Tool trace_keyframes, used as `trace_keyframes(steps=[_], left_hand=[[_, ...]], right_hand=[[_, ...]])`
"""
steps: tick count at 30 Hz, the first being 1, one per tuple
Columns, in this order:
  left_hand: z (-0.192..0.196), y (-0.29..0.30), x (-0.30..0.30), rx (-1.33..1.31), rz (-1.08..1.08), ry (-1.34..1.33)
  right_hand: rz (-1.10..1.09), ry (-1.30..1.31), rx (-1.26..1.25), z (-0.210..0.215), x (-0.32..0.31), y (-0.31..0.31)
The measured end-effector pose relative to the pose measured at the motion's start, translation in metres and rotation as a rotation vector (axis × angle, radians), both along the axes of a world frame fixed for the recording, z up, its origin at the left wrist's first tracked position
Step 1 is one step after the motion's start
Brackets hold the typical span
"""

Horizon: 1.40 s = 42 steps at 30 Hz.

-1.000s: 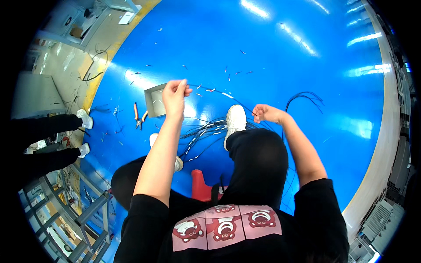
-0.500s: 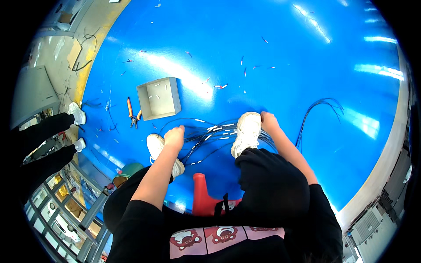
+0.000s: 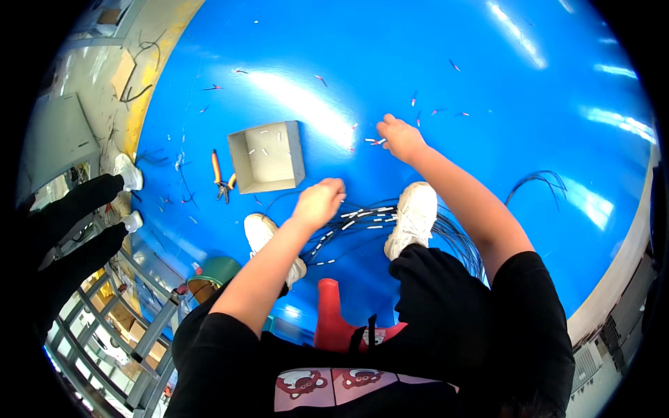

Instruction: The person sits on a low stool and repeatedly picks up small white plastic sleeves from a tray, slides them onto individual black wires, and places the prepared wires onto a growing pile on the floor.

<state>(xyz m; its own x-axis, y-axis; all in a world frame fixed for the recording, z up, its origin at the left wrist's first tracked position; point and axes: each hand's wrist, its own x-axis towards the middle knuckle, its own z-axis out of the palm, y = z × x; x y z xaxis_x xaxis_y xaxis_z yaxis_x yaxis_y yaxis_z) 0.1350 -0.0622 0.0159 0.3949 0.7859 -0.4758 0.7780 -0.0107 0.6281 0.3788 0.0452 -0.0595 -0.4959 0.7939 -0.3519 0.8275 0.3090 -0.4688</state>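
Note:
Between my shoes a bundle of black wires (image 3: 362,217) with several white marker sleeves lies on the blue floor. My left hand (image 3: 320,203) is over the bundle's left part with its fingers closed. A white bit shows beside its fingertips; what it grips, if anything, is hidden. Farther out, my right hand (image 3: 403,138) is low over the floor, its fingers bent together. Small white sleeves (image 3: 373,141) with a red bit lie just beside those fingers. Whatever the right fingers hold is too small to make out.
An open grey box (image 3: 268,157) with a few white sleeves stands left of centre, beside orange-handled wire strippers (image 3: 221,177). Red-and-black wire scraps (image 3: 320,80) dot the floor. A black wire coil (image 3: 540,180) lies at right. Another person's legs (image 3: 83,198) are at far left.
My right hand has left the wires by my right shoe and reached forward to the small white sleeves. My left hand has moved right and slightly up, across the wires. The view has shifted slightly.

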Motion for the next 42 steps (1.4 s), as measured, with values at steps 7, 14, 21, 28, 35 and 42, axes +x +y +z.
trace_keyframes(steps=[7,14,21,28,35,42], left_hand=[[-0.02,0.01,0.047,-0.318,0.844,-0.581],[-0.021,0.014,0.056,-0.152,0.93,-0.634],[-0.008,0.008,0.042,0.25,0.367,-0.179],[0.017,0.02,0.053,-0.106,0.531,-0.263],[0.033,0.054,0.057,-0.287,0.391,-0.222],[0.013,0.033,0.031,-0.343,0.392,-0.182]], right_hand=[[-0.3,0.286,-0.349,0.008,0.0,-0.019],[-0.594,0.806,-0.803,0.055,-0.036,-0.066],[-0.567,0.769,-0.705,0.072,-0.038,-0.062],[-0.382,0.464,-0.511,0.071,-0.03,-0.05],[-0.557,0.615,-0.49,0.081,-0.008,-0.037],[-0.945,0.72,-0.459,0.015,0.093,0.009]])
